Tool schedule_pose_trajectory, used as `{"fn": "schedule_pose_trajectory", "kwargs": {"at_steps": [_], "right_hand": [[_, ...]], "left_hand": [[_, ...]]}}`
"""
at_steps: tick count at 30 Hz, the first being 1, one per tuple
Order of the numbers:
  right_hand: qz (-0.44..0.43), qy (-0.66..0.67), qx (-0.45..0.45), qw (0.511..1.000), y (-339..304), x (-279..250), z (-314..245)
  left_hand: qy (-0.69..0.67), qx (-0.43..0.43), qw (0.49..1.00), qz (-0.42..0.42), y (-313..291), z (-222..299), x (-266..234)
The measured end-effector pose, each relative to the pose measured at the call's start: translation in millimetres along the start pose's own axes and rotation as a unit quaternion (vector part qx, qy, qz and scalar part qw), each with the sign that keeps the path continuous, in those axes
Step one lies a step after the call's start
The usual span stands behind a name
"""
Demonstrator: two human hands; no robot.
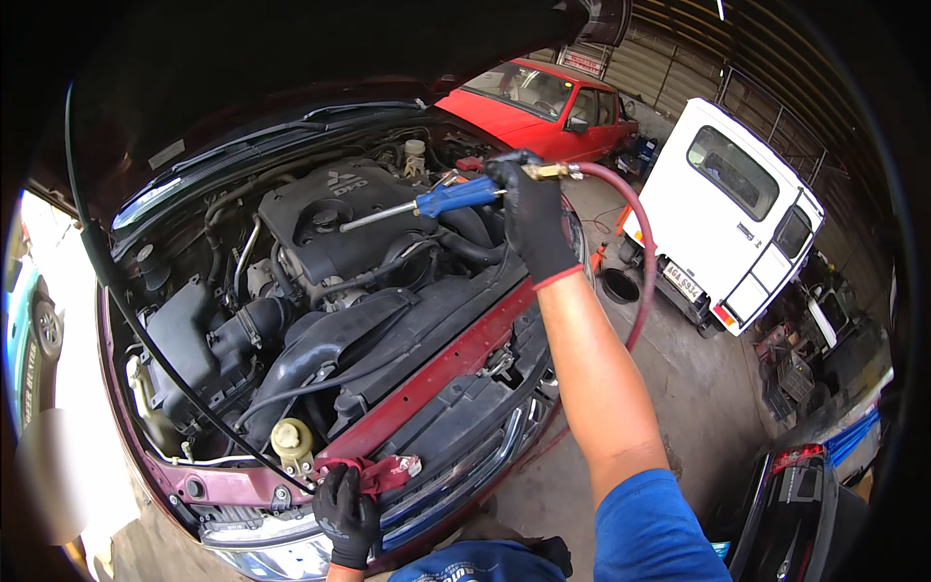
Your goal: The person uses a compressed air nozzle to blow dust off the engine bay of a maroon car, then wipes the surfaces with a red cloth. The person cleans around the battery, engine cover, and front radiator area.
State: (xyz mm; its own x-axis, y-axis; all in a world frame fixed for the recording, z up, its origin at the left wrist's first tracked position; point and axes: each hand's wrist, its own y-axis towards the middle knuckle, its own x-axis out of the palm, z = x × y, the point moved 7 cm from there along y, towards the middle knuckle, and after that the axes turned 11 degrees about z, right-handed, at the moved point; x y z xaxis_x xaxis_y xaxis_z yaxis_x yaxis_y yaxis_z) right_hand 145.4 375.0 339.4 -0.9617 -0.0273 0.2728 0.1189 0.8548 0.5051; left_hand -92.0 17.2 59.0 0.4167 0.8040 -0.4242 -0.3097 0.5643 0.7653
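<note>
My right hand (536, 228), in a black glove, is closed around a blue air blow gun (451, 199). The gun's long metal nozzle points left over the black engine cover (383, 199), beside the round oil filler cap. From the brass fitting at its back, a dark red air hose (640, 215) curves down to the right. My left hand (346, 519), also gloved in black, grips the edge of a crumpled red rag (383, 474) on the car's front panel. A yellowed reservoir with a cap (290, 438) stands just behind this hand.
The raised hood (252, 68) hangs overhead, held by a thin prop rod (145, 335) crossing the bay's left side. A red car (543, 107) and a white van (732, 213) stand beyond. A black basin (621, 285) sits on the floor; a dark vehicle (781, 514) is at lower right.
</note>
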Motion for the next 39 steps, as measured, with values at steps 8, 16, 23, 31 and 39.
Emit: {"fn": "schedule_pose_trajectory", "kwargs": {"at_steps": [8, 16, 23, 31, 39], "right_hand": [[0.174, -0.302, -0.197, 0.916, 94, -57, 19], [0.161, -0.110, -0.087, 0.977, 164, -142, 57], [0.042, -0.012, -0.032, 0.999, 233, -130, 85], [-0.038, -0.222, -0.228, 0.947, 318, -20, 155], [-0.058, -0.277, -0.142, 0.949, 343, 12, 196]], "left_hand": [[-0.020, -0.018, 1.000, -0.011, 12, 14, -4], [-0.004, -0.092, 0.996, 0.011, 12, 72, 53], [0.073, -0.128, 0.988, 0.043, 11, 90, 114], [0.197, -0.100, 0.972, 0.074, -4, 83, 128], [0.212, -0.077, 0.970, 0.091, -1, 91, 126]]}}
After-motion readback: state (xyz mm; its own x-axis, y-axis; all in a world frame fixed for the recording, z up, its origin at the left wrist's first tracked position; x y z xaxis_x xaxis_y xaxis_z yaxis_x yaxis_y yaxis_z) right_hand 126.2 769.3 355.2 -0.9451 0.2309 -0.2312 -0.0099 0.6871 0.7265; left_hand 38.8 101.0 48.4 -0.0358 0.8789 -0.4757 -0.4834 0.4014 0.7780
